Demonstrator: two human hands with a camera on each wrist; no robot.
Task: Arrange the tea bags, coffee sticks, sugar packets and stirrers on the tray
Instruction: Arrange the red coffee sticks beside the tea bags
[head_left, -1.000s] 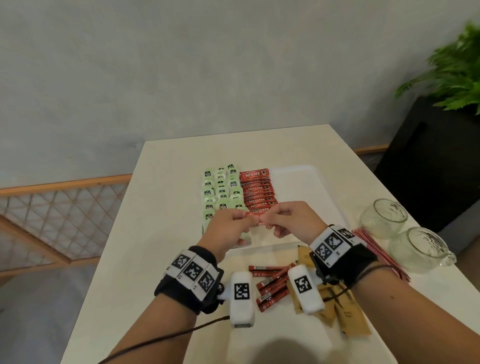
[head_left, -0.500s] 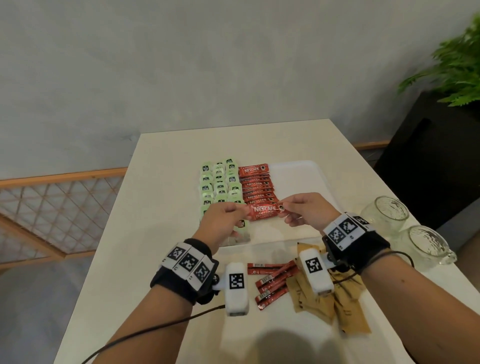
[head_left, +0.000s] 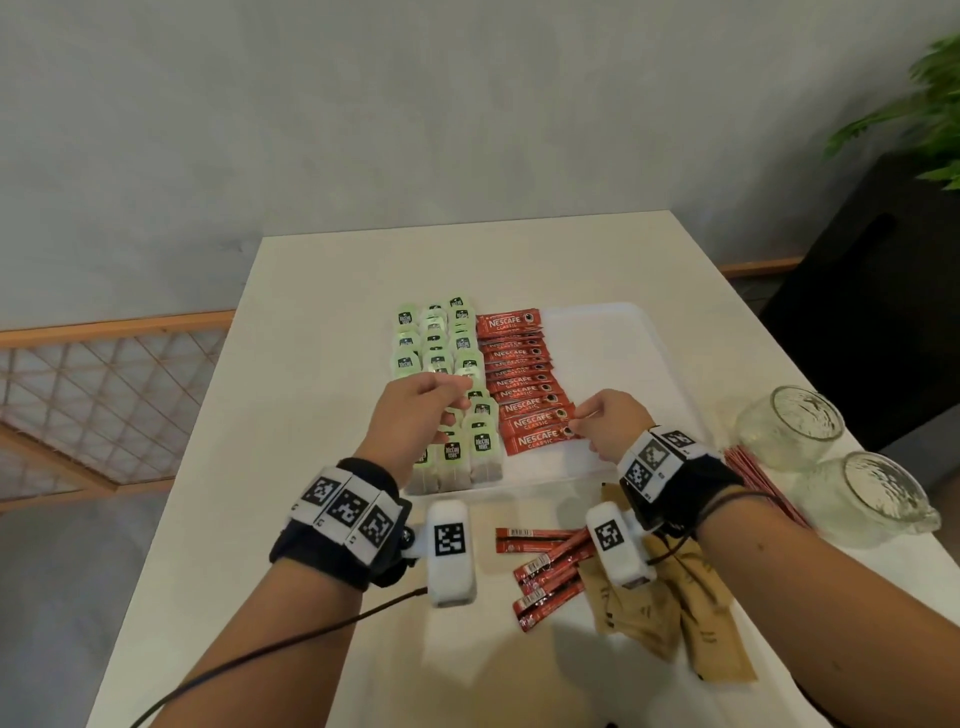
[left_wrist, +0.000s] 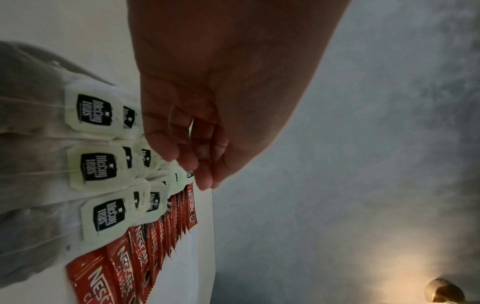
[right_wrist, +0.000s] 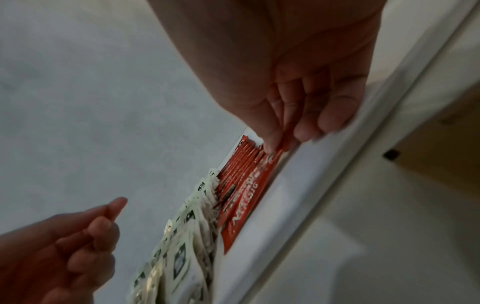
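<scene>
— How many tea bags are laid out?

— Three columns are seen on the left part of the white tray. The rows overlap and some are hidden under the left hand, so an exact count cannot be given.

— And the coffee sticks?

— About ten red sticks are counted in one overlapping column just right of the tea bags. The nearest coffee stick is pinched at its right end by the right hand, thumb against fingertips, as the right wrist view shows. Four loose coffee sticks are left on the table, near the tray's near edge.

— What is held by the left hand?

— Nothing is seen in it. Its fingers are loosely curled above the tea bags, thumb near the fingertips.

— The sugar packets and stirrers?

— Brown sugar packets are piled on the table right of the loose sticks; perhaps four or five, partly hidden by the wrist camera. A bundle of thin red stirrers is laid further right, too fine to be counted. Two glass mugs are stood beside it.

— The room?

— A cream table is set against a grey wall. A wooden lattice rail is seen on the left, a green plant on a dark cabinet on the right.
</scene>
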